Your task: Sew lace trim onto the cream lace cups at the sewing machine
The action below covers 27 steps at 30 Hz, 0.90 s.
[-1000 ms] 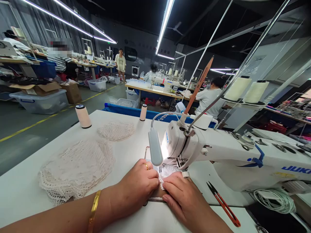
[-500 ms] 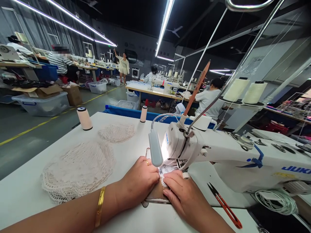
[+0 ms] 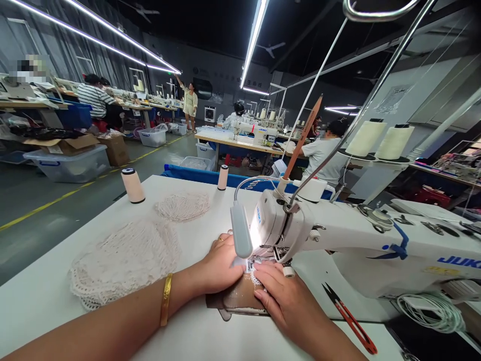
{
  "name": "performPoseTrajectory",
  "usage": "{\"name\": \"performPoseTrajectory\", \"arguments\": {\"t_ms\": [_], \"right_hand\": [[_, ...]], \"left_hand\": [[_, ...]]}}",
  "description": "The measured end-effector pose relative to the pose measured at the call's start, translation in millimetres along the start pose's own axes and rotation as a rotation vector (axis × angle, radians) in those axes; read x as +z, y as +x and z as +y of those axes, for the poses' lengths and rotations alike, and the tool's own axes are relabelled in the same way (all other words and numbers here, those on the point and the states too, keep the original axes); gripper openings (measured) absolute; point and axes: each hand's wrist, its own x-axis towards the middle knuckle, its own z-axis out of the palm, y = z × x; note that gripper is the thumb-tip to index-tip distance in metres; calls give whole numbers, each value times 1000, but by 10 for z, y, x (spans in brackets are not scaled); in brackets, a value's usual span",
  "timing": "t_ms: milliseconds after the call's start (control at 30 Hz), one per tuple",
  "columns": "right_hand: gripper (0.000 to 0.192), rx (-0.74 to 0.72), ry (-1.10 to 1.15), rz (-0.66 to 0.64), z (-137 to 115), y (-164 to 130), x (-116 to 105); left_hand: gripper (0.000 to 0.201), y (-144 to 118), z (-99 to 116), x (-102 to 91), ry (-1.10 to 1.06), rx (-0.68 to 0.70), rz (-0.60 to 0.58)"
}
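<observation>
From my remote seat I see the white sewing machine (image 3: 349, 233) filling the right, a lace pile (image 3: 126, 263) near left. My right hand (image 3: 283, 293) lies flat, unclenched; whether my left hand (image 3: 222, 265) grasps anything I cannot tell. Between them, under the right fingertips, sits the small lace piece (image 3: 256, 278).

White tabletop (image 3: 195, 331) under two lace stacks (image 3: 126, 263), two thread cones (image 3: 133, 186), orange snips (image 3: 341, 308), sewing machine (image 3: 349, 235)
</observation>
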Motion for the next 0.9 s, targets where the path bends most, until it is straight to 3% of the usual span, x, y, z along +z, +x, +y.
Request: {"name": "performPoseTrajectory", "arguments": {"t_ms": [167, 300, 367, 433, 600, 733, 900], "right_hand": [[32, -28, -17, 44, 10, -35, 15], [34, -77, -53, 121, 33, -64, -36], [36, -97, -53, 157, 32, -59, -72], [35, -94, -35, 179, 21, -47, -95], [27, -44, 0, 137, -24, -26, -78], [30, 0, 28, 69, -48, -25, -16], [41, 2, 46, 34, -74, 7, 31]], "left_hand": [[22, -73, 84, -75, 170, 22, -42], [7, -174, 178, -135, 444, 195, 58], [21, -219, 206, -164, 501, 282, 44], [28, -256, 216, -196, 469, 308, -9], [17, -274, 185, -235, 304, 217, -41], [29, -247, 169, -186, 317, 251, -73], [21, -237, 184, -145, 216, 368, 43]]}}
